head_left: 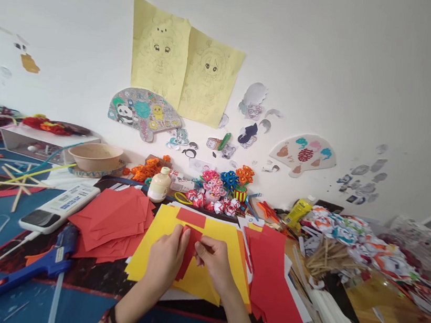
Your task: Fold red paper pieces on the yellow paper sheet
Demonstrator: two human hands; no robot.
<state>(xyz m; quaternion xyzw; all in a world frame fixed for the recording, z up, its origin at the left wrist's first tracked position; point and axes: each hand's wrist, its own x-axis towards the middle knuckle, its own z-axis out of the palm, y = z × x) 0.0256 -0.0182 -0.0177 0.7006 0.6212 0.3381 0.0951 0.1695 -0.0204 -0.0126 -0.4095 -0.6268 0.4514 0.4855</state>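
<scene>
A white wall (pixel 313 47) is seen in the head view behind a crowded blue table (pixel 78 315). Over yellow sheets (pixel 233 254), a narrow red paper (pixel 188 256) is held: it is gripped between thumb and fingers by the left hand (pixel 167 253), and its right edge is pinched by the right hand (pixel 215 261). A red pile (pixel 114 222) is placed at left.

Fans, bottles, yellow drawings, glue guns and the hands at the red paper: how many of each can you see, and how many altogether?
Fans: 2 (panda fan, fan with red pattern)
Bottles: 2 (cream bottle, yellow bottle)
Yellow drawings: 2 (left drawing, right drawing)
Glue guns: 1 (blue glue gun)
Hands: 2 (left hand, right hand)
Total: 9
</scene>
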